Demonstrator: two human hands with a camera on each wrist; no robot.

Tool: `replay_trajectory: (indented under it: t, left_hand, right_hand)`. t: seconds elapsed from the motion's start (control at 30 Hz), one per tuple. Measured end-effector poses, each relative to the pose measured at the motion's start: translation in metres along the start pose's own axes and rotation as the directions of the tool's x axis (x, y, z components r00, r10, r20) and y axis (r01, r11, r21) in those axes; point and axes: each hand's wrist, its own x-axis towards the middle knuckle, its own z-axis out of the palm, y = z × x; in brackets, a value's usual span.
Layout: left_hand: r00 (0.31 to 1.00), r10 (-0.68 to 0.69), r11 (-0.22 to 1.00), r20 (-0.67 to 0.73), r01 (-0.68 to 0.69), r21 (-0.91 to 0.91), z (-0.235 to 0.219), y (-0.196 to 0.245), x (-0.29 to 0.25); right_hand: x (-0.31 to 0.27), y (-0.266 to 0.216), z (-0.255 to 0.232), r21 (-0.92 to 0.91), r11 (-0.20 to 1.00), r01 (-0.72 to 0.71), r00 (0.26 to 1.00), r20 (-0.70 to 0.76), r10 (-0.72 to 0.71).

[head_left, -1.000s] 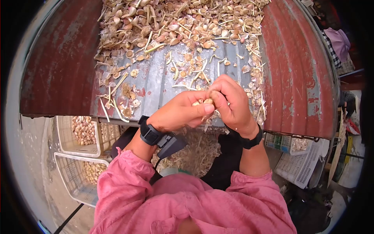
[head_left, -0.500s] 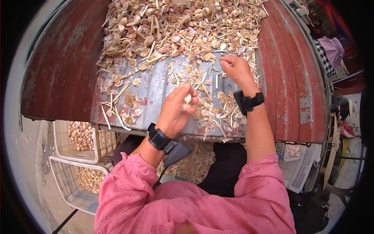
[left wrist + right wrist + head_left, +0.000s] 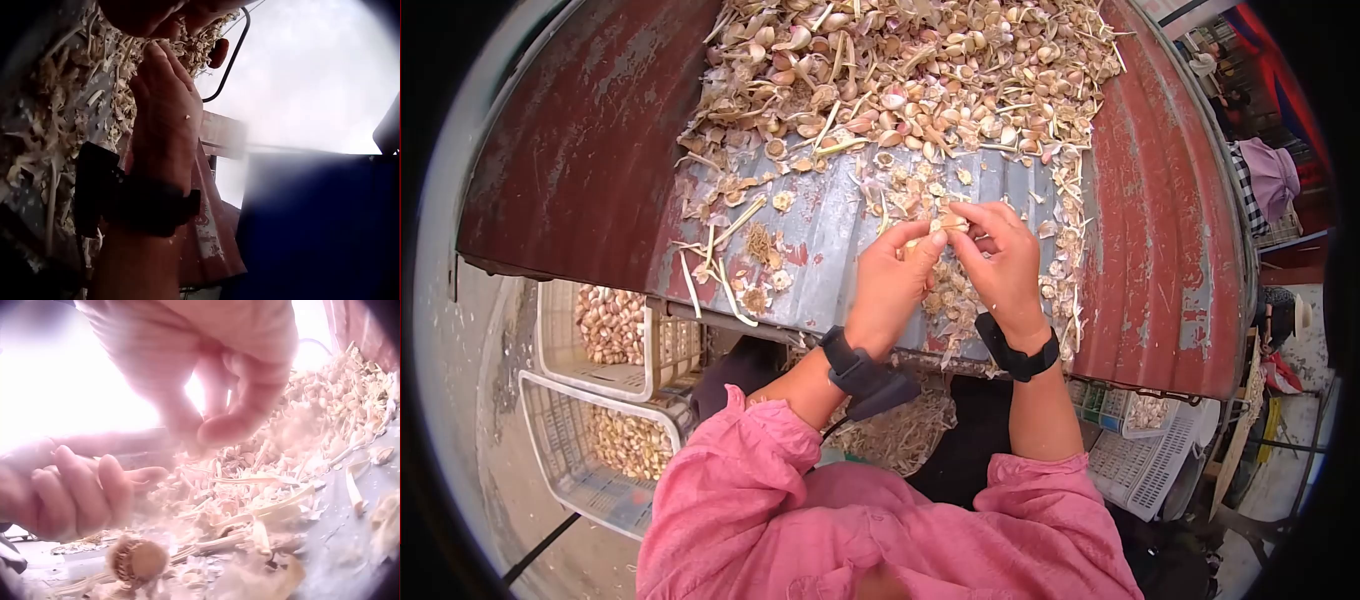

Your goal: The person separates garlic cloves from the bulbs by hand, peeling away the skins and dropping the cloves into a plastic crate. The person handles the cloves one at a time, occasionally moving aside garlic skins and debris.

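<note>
In the head view both hands meet over the near part of the metal sheet. A small pale garlic clove shows between their fingertips. The left hand, fingers curled, holds it with the thumb on its near side; the curled fingers of this left hand also show in the right wrist view. From the other side, the right hand pinches it between thumb and forefinger. The right wrist view has the thumb and forefinger of the right hand drawn together. What lies in the left palm is hidden.
A big heap of garlic cloves covers the far side of the grey metal sheet. Dry stems and skins lie nearer. Red corrugated metal slopes on both sides. Plastic crates with cloves stand below at left.
The hands were together, then parted as the right hand reached forward right towards the heap while the left held pale cloves. Now they are together again, with a clove between the fingertips.
</note>
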Motion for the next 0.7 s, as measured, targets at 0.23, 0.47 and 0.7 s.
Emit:
replay_trajectory:
  t: [0.23,0.47,0.7]
  left_hand:
    - [0.996,0.063,0.991,0.057,-0.07,0.115,0.003,-0.001,-0.001]
    - [0.963,-0.2,0.954,0.182,0.234,-0.188,0.008,0.008,0.0]
    - [0.982,-0.188,0.927,-0.006,0.175,-0.33,0.003,0.002,0.001]
  right_hand:
    - [-0.014,0.002,-0.016,0.251,0.966,-0.069,0.99,0.134,0.036]
    - [-0.016,0.03,-0.042,0.778,0.272,-0.567,0.824,0.533,0.193]
    - [-0.014,0.014,-0.038,0.703,0.629,-0.332,0.939,0.186,0.289]
